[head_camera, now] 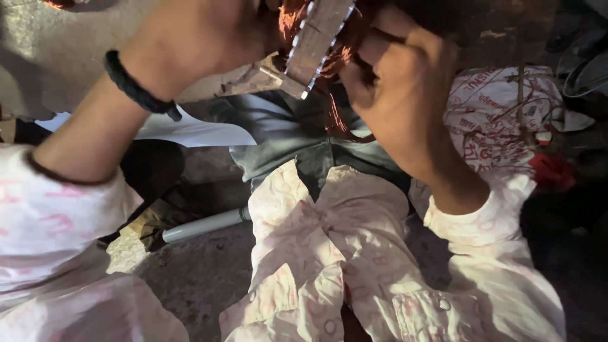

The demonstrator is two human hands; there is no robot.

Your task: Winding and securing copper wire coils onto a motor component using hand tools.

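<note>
Left hand [196, 35] and right hand [399, 82] raised at far centre, both grips closed around a metal piece [315, 44] wound with copper wire [335, 114]. Piece held above the lap, tilted. Black band [136, 88] on left wrist. Grey tube [202, 225] lies on floor, near left.

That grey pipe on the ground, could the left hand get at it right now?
Probably not at once: the left hand is raised, gripping the metal piece with copper wire; the pipe lies low, unobstructed.
</note>
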